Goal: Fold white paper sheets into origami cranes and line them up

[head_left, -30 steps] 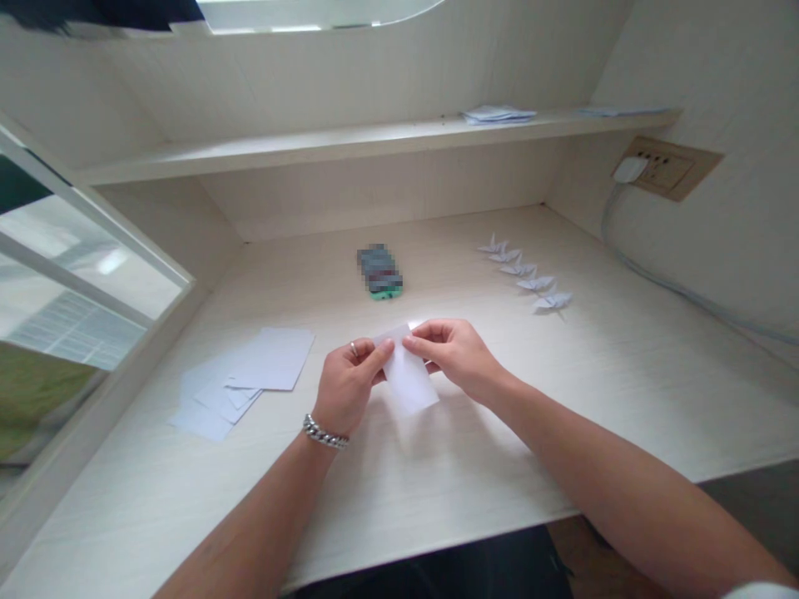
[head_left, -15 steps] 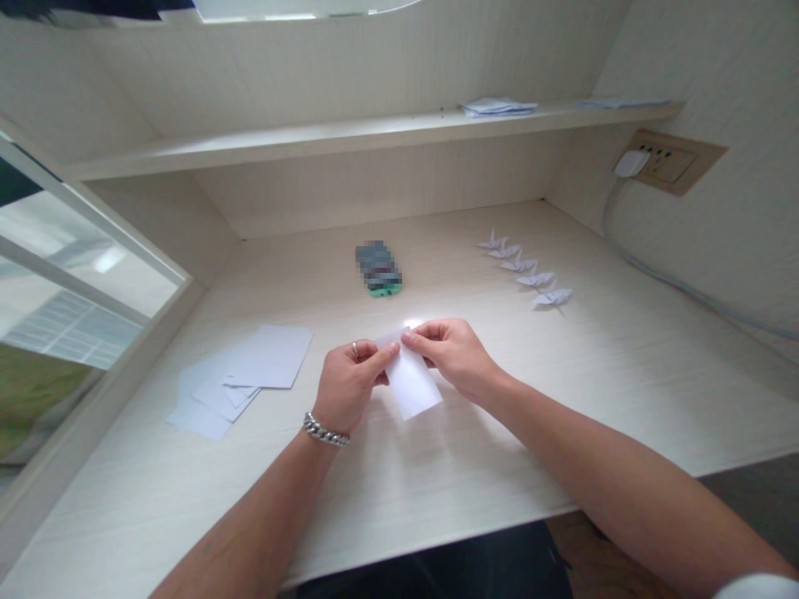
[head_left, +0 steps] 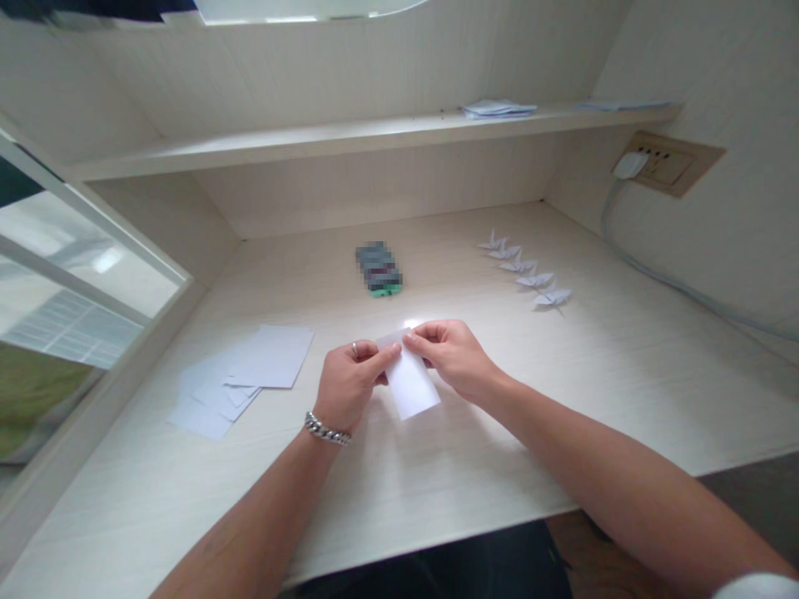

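Between my hands is a narrow rectangle of white paper [head_left: 412, 389], tilted over the desk with its lower end towards me. My left hand [head_left: 353, 374], with a ring and a chain bracelet, pinches its upper left edge, the thumb on top. On the upper right edge, my right hand [head_left: 453, 353] pinches the same paper between thumb and fingers. The fingers beneath the paper are partly hidden. Loose white paper sheets [head_left: 268, 358] lie overlapping to the left of my left hand. Several folded paper cranes [head_left: 535, 281] stand in a slanting row beyond my right hand.
A blurred-out phone-like object [head_left: 379, 268] with a green edge lies at the back. Folded papers [head_left: 498, 109] rest on the shelf [head_left: 300, 148] above the desk. From the wall socket [head_left: 674, 162] at right, a plugged-in cable [head_left: 687, 291] runs along the wall.
Almost nothing differs. Both hands keep their pinch on the paper, whose lower end has shifted very slightly.
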A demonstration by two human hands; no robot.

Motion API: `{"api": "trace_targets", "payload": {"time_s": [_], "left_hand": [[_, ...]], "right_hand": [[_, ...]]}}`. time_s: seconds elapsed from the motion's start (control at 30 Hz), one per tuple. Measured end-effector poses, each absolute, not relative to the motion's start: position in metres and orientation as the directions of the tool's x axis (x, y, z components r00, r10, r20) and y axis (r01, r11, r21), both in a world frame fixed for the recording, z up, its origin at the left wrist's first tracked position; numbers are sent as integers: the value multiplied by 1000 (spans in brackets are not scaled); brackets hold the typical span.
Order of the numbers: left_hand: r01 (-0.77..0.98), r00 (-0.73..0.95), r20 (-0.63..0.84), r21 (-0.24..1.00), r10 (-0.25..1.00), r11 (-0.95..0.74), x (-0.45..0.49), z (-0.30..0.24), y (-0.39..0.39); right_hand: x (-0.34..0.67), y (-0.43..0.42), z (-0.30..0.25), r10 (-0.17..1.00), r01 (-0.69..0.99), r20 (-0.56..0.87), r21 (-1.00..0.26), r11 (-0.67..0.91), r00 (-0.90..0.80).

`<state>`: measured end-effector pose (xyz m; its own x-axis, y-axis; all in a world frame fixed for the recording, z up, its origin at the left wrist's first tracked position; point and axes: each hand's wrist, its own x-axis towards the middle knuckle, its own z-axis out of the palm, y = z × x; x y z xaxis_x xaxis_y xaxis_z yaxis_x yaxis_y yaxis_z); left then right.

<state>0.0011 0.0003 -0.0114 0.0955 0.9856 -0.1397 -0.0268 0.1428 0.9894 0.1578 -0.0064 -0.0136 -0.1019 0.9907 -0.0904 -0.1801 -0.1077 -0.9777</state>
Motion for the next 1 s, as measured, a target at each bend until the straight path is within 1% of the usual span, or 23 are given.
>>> {"api": "trace_targets", "payload": {"time_s": [0.47,0.7,0.83,0.9,1.0], "left_hand": [[-16,98,-141,990,985,143,1,-11,1],[-35,113,-155,987,981,160,0,-10,1],[-42,114,-158,986,981,163,1,-13,1],[-36,100,-139,989,985,143,2,-17,2],[-18,50,-73,997,996,74,4,-22,3]], "right_hand": [[158,-7,-14,990,-159,-78,-983,-96,-117],[156,-6,-15,998,-95,-56,-994,-57,-15],[155,-8,-14,999,-88,-49,-995,-48,4],[154,-9,-13,999,-87,-45,-995,-44,7],[151,-9,-12,999,-93,-45,-995,-44,7]]}}
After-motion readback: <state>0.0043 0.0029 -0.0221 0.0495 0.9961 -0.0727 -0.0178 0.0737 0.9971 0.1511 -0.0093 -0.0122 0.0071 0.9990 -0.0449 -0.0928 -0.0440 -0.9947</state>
